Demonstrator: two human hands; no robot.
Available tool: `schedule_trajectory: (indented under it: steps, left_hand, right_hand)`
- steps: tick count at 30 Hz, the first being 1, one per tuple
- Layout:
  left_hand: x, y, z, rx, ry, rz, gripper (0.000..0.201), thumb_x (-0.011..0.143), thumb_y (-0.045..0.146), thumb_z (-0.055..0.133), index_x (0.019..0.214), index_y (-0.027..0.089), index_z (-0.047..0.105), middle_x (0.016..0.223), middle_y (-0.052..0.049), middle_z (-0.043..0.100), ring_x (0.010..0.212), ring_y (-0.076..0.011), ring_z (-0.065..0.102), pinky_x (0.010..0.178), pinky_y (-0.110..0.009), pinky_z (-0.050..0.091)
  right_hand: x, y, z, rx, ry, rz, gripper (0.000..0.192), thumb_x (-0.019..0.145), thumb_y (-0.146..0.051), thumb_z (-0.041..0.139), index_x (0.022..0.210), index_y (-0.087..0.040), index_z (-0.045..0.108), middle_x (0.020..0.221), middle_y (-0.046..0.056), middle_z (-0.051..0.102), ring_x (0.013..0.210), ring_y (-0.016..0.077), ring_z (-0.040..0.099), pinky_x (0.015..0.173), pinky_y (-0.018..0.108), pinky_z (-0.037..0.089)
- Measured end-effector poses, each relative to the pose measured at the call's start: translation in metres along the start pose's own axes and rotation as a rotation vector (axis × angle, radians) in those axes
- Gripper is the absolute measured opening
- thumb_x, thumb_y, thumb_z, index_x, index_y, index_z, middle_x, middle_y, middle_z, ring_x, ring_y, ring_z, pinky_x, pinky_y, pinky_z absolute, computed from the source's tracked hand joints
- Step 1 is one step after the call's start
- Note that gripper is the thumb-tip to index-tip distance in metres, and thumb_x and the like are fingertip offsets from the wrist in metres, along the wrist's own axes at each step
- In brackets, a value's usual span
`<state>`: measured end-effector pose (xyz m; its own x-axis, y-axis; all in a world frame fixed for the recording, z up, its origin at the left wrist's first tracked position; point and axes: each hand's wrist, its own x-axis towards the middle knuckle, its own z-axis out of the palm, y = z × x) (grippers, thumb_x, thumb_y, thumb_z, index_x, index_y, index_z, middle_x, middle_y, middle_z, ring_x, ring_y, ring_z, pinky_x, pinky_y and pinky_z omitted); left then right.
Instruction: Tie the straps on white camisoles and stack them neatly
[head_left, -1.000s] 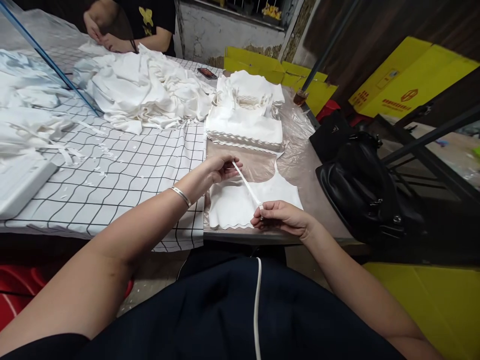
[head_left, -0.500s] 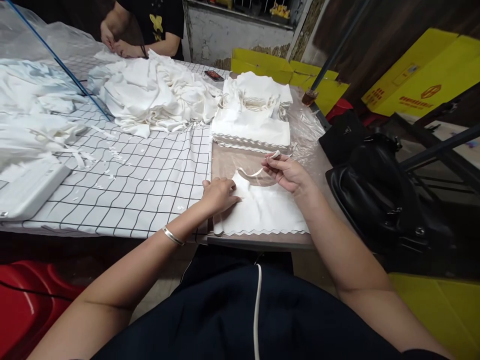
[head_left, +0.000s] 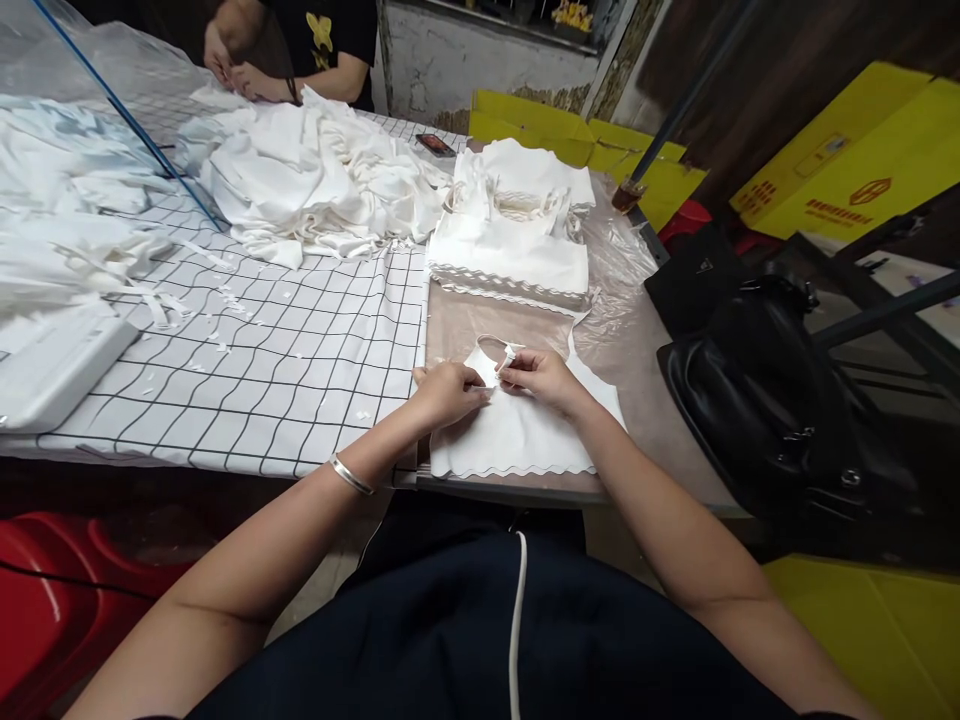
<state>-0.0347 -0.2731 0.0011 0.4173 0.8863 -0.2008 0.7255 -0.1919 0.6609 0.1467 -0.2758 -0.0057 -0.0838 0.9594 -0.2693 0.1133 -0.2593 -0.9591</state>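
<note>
A small white garment (head_left: 525,435) with a scalloped hem lies flat at the near edge of the table. My left hand (head_left: 444,392) presses on its upper left corner with the fingers pinched at the strap's base. My right hand (head_left: 541,374) pinches the thin white strap (head_left: 501,348), which loops up from that corner. Both hands meet at the same spot, almost touching. A silver bangle sits on my left wrist.
A neat stack of folded white garments (head_left: 517,250) lies just beyond, with a loose white fabric heap (head_left: 315,185) to its left on the grid-patterned cloth (head_left: 262,350). Another person's hands (head_left: 232,75) work at the far side. A black bag (head_left: 757,390) stands right; a phone (head_left: 436,145) lies far back.
The strap was stretched taut between my hands, then my right hand lifted it over the garment. Now my right hand has come down to meet the left at the garment's corner.
</note>
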Motion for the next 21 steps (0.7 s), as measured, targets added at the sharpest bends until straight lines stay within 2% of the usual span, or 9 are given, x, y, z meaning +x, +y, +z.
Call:
schedule_trajectory:
  steps: [4,9,21]
  left_hand:
    - [-0.0018,-0.0004,0.0021,-0.078,0.063,0.008,0.021,0.082,0.035,0.062,0.087,0.02,0.075,0.099,-0.007,0.073,0.097,-0.0258,0.061,0.095,-0.046,0.029]
    - [-0.0023,-0.0008,0.0039,-0.103,0.086,0.01,0.017,0.081,0.031,0.064,0.085,0.019,0.074,0.097,-0.005,0.071,0.093,-0.0243,0.061,0.095,-0.047,0.029]
    - [-0.0034,-0.0009,0.0035,-0.182,0.083,-0.01,0.014,0.079,0.031,0.066,0.08,0.02,0.074,0.097,-0.004,0.072,0.098,-0.0252,0.061,0.1,-0.049,0.027]
  right_hand:
    - [-0.0009,0.0044,0.0002,-0.186,0.013,-0.12,0.028,0.057,-0.038,0.078,0.062,-0.018,0.061,0.061,-0.003,0.057,0.06,0.0112,0.05,0.057,0.026,0.04]
    - [-0.0057,0.003,0.002,-0.415,0.006,-0.25,0.017,0.069,-0.029,0.064,0.059,-0.019,0.054,0.058,-0.004,0.05,0.058,0.0114,0.044,0.057,0.026,0.034]
    - [-0.0099,0.0041,0.0019,-0.411,-0.05,-0.263,0.016,0.071,-0.032,0.061,0.064,-0.019,0.053,0.065,-0.003,0.051,0.064,0.0132,0.045,0.061,0.027,0.035]
